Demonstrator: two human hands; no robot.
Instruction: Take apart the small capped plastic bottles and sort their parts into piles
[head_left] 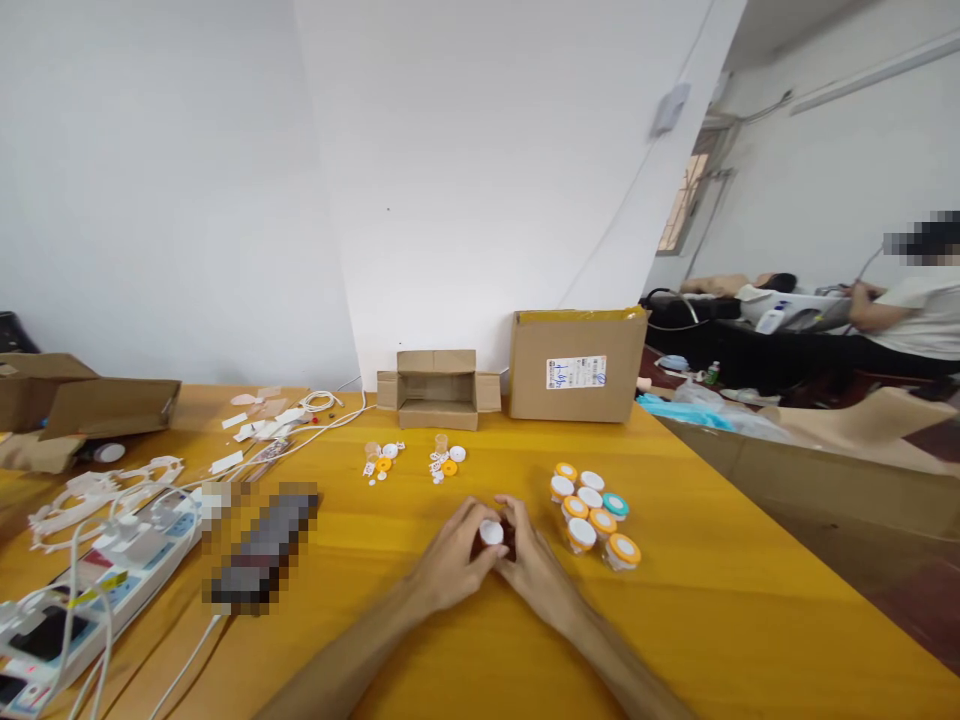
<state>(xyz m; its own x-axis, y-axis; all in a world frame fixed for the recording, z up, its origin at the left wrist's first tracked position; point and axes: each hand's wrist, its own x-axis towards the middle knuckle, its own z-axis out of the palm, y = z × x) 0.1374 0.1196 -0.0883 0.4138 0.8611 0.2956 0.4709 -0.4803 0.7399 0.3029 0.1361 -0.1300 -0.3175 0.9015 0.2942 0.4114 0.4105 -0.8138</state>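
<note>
A: What did each hand hold, taking the open brown cardboard box [439, 416] as the reference?

B: Nearer the wearer than that box, the left hand [448, 562] was curled nearly closed, with a small, round white piece [491, 532] between its thumb and fingers. The right hand [529, 560] was half curled beside the piece; whether it gripped anything could not be told.

A: And around them?

B: Small loose white and orange plastic parts [449, 468] lay just in front of the box on the yellow-brown wooden counter [367, 555]; round containers with white, orange and teal lids [602, 521] stood to its front right.

A: Probable faults?

B: Uneven finger pressure could have tipped the smooth piece from the grasp. A wide sweep of the right forearm could have toppled the closely grouped containers.
</note>
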